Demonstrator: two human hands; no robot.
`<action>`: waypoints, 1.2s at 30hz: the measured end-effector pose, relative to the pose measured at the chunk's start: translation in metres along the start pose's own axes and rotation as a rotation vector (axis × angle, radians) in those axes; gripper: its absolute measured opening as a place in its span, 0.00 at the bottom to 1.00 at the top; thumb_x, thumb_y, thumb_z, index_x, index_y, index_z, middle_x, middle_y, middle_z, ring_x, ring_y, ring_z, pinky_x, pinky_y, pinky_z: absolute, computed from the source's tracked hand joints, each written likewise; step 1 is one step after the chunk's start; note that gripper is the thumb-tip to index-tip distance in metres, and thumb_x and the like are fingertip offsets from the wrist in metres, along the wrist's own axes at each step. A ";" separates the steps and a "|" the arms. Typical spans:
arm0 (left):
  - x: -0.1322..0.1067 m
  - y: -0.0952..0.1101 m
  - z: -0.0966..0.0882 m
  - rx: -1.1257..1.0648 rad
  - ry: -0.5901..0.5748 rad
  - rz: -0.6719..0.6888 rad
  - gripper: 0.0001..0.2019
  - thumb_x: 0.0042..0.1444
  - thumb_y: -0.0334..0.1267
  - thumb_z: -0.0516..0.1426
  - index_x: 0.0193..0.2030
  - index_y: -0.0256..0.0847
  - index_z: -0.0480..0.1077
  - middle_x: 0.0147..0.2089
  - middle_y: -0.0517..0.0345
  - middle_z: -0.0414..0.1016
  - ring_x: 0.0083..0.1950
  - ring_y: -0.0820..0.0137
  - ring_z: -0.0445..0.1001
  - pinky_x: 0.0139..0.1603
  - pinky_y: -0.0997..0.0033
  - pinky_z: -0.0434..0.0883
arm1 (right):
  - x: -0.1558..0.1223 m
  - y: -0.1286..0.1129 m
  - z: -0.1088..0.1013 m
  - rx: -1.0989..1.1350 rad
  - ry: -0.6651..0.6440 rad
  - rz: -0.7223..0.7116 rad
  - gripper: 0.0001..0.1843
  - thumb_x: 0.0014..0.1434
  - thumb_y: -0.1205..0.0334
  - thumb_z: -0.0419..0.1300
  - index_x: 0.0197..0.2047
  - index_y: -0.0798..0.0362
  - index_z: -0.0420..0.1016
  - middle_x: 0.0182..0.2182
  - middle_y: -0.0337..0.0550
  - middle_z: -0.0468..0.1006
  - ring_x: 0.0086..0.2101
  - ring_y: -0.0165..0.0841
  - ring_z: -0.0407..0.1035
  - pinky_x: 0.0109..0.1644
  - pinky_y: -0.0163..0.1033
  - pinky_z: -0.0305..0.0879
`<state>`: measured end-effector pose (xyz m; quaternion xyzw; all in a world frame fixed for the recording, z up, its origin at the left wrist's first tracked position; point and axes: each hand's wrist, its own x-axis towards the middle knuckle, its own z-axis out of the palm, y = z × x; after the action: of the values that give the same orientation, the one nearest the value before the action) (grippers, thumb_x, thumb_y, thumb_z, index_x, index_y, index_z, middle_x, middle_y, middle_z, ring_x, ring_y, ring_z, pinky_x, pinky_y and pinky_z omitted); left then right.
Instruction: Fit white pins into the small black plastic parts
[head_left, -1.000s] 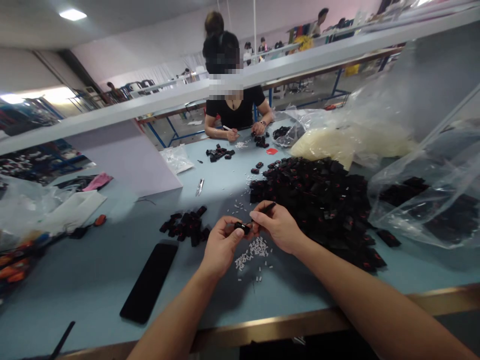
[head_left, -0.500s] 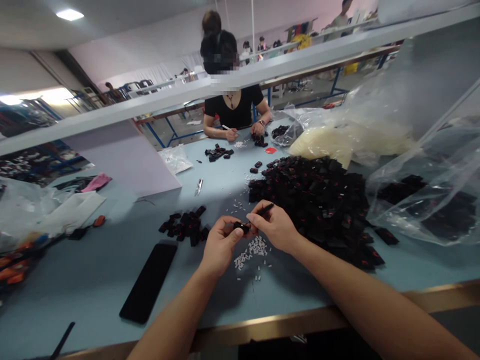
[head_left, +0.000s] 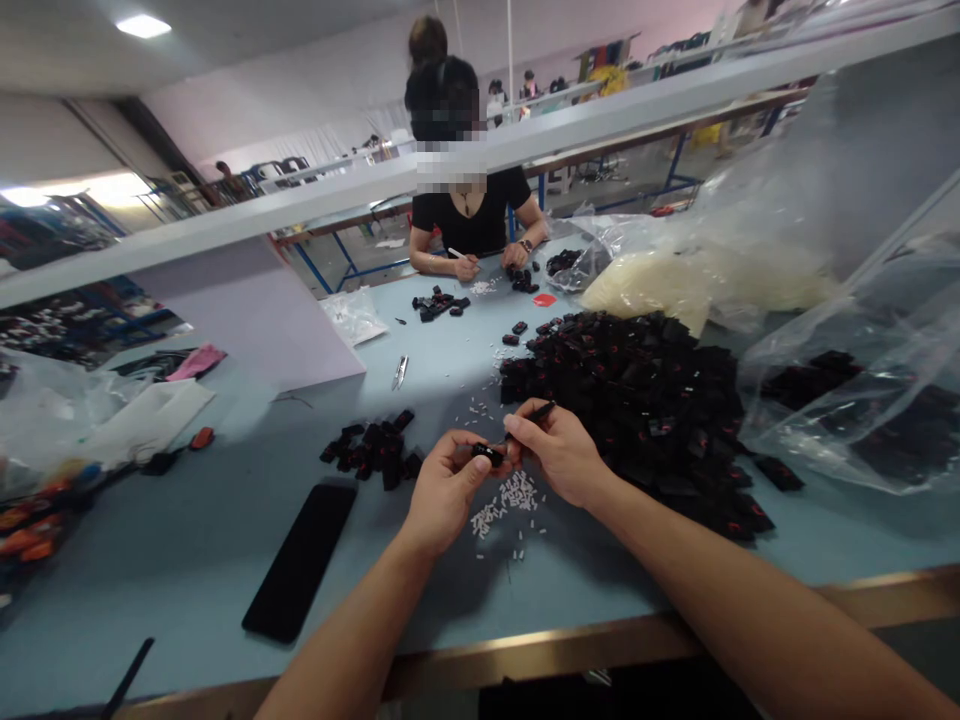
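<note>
My left hand [head_left: 446,490] is closed, pinching a small black plastic piece [head_left: 487,455] with white spots on its face between thumb and fingers. Beside it, my right hand [head_left: 559,450] grips a slim black pen-like tool [head_left: 541,411]; its thin front end points at the piece, but whether the two touch I cannot tell. Under both hands lies a scatter of tiny white pegs [head_left: 517,492] on the blue-grey table. A large heap of black pieces [head_left: 630,390] with red marks spreads right of my right hand. Left of my left hand sits a smaller pile of black pieces [head_left: 371,450].
A black phone-like slab [head_left: 300,560] lies at the front left. Farther back are metal snips [head_left: 400,372] and a red scrap [head_left: 544,300]. Clear plastic bags [head_left: 847,390] stand at the right. Across the table a person [head_left: 472,220] handles similar pieces beneath a white shelf [head_left: 345,180].
My right hand has shifted slightly right, away from the black piece. More white now shows on the piece in my left hand. The whole view has moved a little.
</note>
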<state>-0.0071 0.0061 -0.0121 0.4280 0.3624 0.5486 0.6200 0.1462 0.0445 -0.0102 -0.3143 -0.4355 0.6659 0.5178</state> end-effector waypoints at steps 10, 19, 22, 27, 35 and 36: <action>0.001 -0.008 -0.007 0.044 -0.008 0.025 0.09 0.54 0.35 0.63 0.39 0.40 0.69 0.38 0.54 0.81 0.38 0.67 0.78 0.45 0.62 0.72 | -0.001 -0.005 0.002 -0.204 0.021 -0.054 0.15 0.52 0.51 0.65 0.28 0.51 0.67 0.17 0.34 0.72 0.19 0.30 0.67 0.25 0.36 0.64; 0.000 -0.011 -0.010 0.159 0.047 0.017 0.11 0.52 0.38 0.64 0.39 0.40 0.69 0.36 0.55 0.80 0.37 0.66 0.77 0.46 0.63 0.71 | -0.002 -0.006 0.003 -0.300 0.021 -0.074 0.12 0.54 0.53 0.63 0.28 0.50 0.66 0.16 0.33 0.71 0.19 0.31 0.68 0.24 0.36 0.63; 0.001 -0.012 -0.012 0.185 0.060 0.026 0.12 0.51 0.39 0.65 0.39 0.40 0.69 0.35 0.55 0.80 0.38 0.66 0.77 0.45 0.63 0.71 | -0.002 -0.005 0.003 -0.299 0.009 -0.073 0.13 0.54 0.53 0.63 0.29 0.50 0.66 0.16 0.33 0.71 0.19 0.31 0.68 0.24 0.36 0.64; 0.002 -0.011 -0.013 0.145 0.029 0.025 0.12 0.52 0.38 0.64 0.40 0.40 0.68 0.37 0.54 0.80 0.37 0.66 0.78 0.46 0.60 0.72 | 0.000 -0.003 0.000 -0.154 -0.011 -0.070 0.16 0.54 0.49 0.63 0.29 0.51 0.65 0.16 0.33 0.71 0.18 0.29 0.65 0.25 0.35 0.64; 0.005 -0.008 -0.014 0.138 0.172 -0.014 0.14 0.50 0.41 0.65 0.40 0.39 0.69 0.35 0.57 0.77 0.32 0.68 0.77 0.37 0.66 0.72 | 0.001 0.003 -0.003 -0.277 -0.044 -0.044 0.19 0.58 0.44 0.59 0.35 0.54 0.73 0.19 0.34 0.68 0.20 0.27 0.62 0.23 0.33 0.59; 0.005 -0.007 -0.014 0.142 0.194 -0.014 0.14 0.50 0.41 0.65 0.39 0.38 0.69 0.34 0.58 0.76 0.31 0.69 0.76 0.36 0.67 0.72 | 0.001 0.004 -0.002 -0.313 -0.081 -0.018 0.18 0.57 0.45 0.59 0.35 0.54 0.73 0.19 0.33 0.67 0.19 0.27 0.60 0.22 0.33 0.57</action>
<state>-0.0167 0.0131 -0.0242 0.4134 0.4615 0.5562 0.5539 0.1462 0.0458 -0.0147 -0.3599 -0.5572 0.5975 0.4506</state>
